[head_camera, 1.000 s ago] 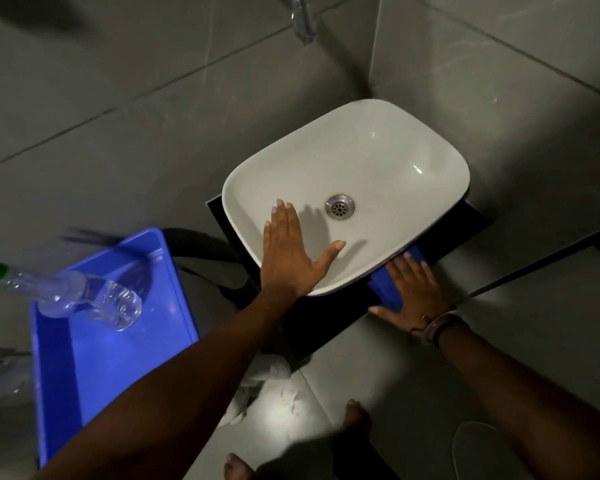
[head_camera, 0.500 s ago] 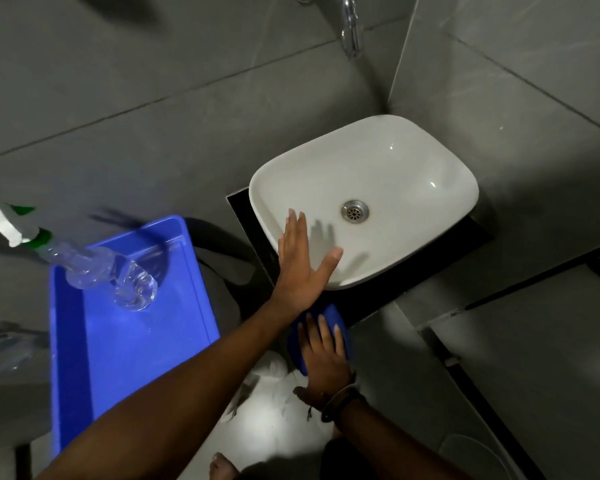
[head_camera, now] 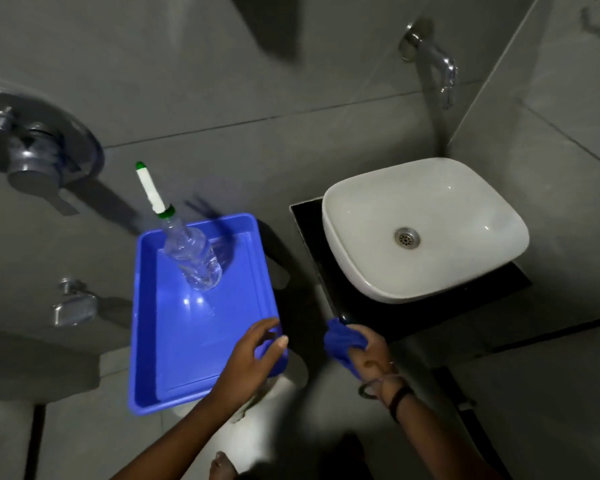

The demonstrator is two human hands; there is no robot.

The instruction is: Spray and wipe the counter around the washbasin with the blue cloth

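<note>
Blue is the bunched cloth (head_camera: pixel 340 342) gripped in the right hand (head_camera: pixel 369 353), whose fingers (head_camera: pixel 361 336) are curled tight around it, so that folds of it stick out above and below the fist. This hand hangs just off the near left corner of the black tabletop (head_camera: pixel 312 237), and I cannot tell whether the cloth touches that edge. Beyond the right fingers and a little to their right, the white washbasin (head_camera: pixel 426 202) sits on the tabletop, its drain (head_camera: pixel 407 237) in the middle of the bowl. A chrome tap (head_camera: pixel 437 67) juts from the grey tiled wall further beyond. The left hand (head_camera: pixel 250 362) lies at the near right corner of a blue tray (head_camera: pixel 146 341), its fingers (head_camera: pixel 262 329) loosely bent and the thumb held apart from them; the blur hides whether they actually pinch the rim. Further from the left fingers, a clear spray bottle (head_camera: pixel 191 254) with a white and green nozzle stands inside the tray near its far end. A bracelet (head_camera: pixel 371 389) circles the right wrist.
</note>
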